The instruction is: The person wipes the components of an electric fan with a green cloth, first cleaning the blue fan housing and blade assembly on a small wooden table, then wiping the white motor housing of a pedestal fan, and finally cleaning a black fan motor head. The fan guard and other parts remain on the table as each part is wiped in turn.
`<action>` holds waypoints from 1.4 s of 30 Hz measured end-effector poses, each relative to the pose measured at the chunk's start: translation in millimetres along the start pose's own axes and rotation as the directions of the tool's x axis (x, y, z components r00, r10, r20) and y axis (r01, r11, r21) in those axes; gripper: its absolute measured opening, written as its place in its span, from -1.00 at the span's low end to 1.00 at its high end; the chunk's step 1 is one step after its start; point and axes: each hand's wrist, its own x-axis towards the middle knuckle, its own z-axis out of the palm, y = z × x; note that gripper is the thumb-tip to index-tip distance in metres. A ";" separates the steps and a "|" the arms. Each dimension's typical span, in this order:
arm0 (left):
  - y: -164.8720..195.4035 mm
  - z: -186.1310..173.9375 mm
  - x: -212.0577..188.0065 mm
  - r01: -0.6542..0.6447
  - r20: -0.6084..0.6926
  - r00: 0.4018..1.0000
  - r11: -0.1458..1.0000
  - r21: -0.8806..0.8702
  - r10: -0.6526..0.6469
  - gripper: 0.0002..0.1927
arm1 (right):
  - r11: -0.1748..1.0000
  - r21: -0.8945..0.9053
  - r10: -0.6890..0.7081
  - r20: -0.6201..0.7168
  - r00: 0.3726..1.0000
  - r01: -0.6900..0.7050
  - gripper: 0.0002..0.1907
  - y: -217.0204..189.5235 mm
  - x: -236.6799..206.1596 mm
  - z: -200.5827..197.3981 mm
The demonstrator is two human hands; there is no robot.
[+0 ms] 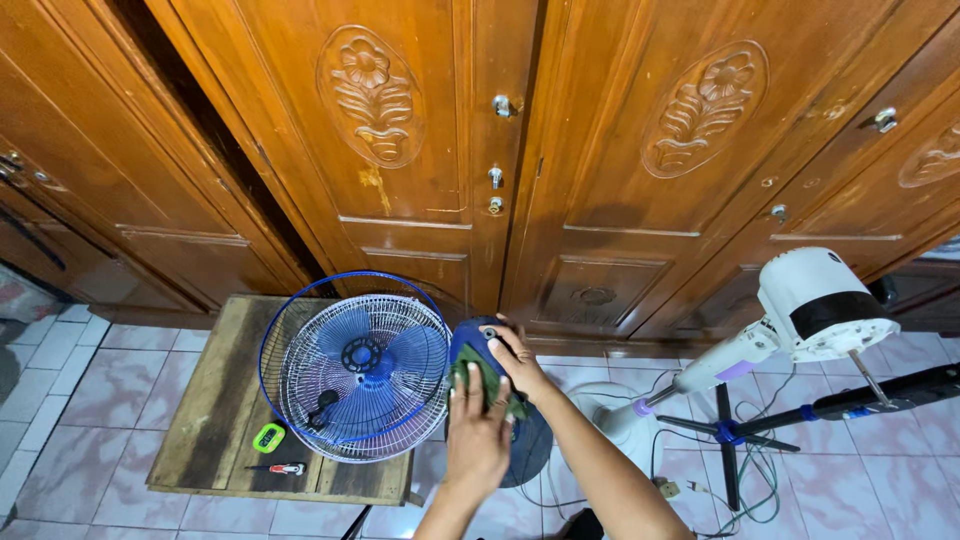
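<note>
My right hand (pixel 517 358) grips the top edge of a dark blue round fan part (pixel 535 450), held upright just above the tiled floor. A green cloth (pixel 470 372) lies against the part's face, and my left hand (pixel 477 432) presses flat on it with fingers together. Both hands are right of a fan guard with a blue rim (pixel 330 300), whose wire grille holds translucent blue blades (pixel 385 365). The guard rests on a low wooden table (pixel 215 400).
A small green gadget (pixel 268 437) and a red-handled screwdriver (pixel 282 468) lie on the table's front. To the right stands a white fan body on its stem (pixel 815 305), with a black tripod (pixel 722 432) and loose cables. Carved wooden wardrobe doors (pixel 600 150) fill the background.
</note>
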 end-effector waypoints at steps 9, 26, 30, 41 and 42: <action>-15.0 -16.0 48.5 0.078 0.116 0.993 0.751 -0.656 -0.002 -0.27 | 0.973 0.221 0.137 -0.295 0.946 -0.072 -0.61 -14.3 -33.1 -28.0; -68.9 40.5 74.6 0.444 0.243 0.813 0.293 -0.847 -0.529 -0.24 | 0.907 -0.420 -0.093 -0.238 0.967 -0.016 -0.36 -18.7 -107.0 19.1; -69.7 59.9 84.5 0.286 0.050 0.895 0.483 -0.828 -0.444 -0.20 | 0.946 0.051 0.325 -0.209 0.923 -0.321 -0.31 1.0 -84.2 13.1; -68.7 40.9 85.5 0.556 0.446 0.812 0.267 -0.788 -0.376 0.19 | 0.961 0.166 0.140 0.393 0.909 -0.220 -0.45 -27.4 60.2 -20.8; -69.0 43.3 84.3 0.508 0.385 0.838 0.296 -0.809 -0.386 0.19 | 0.948 0.181 0.160 0.444 0.882 -0.263 -0.47 -30.1 67.4 -19.1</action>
